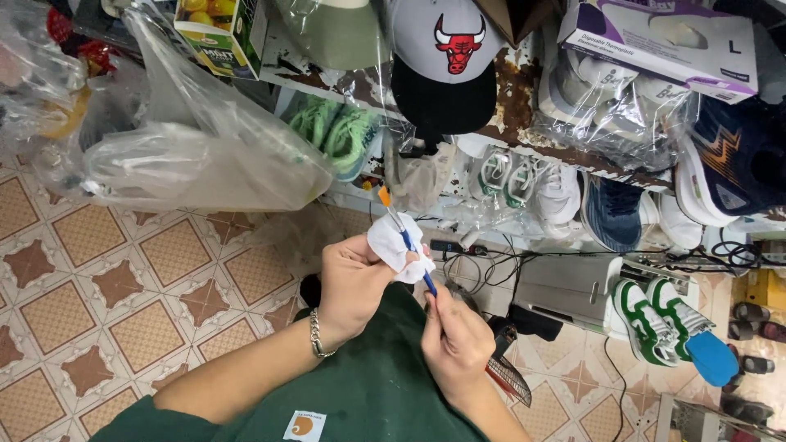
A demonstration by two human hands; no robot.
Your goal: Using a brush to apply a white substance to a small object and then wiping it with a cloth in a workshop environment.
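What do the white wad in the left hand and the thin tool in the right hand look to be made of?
White wad: soft tissue or cloth, matte and crumpled, bunched in the left hand. Brush: glossy blue handle, plastic or painted wood, with orange bristles, probably synthetic; the right hand pinches its lower end.

Small shoe shop or sneaker cleaning and repair stall. Rusty shelf point(565, 155) crowded with plastic-wrapped sneakers point(524, 184), a cap point(446, 65), a glove box point(663, 41). More green-and-white sneakers point(659, 315) below; patterned tile floor point(123, 278).
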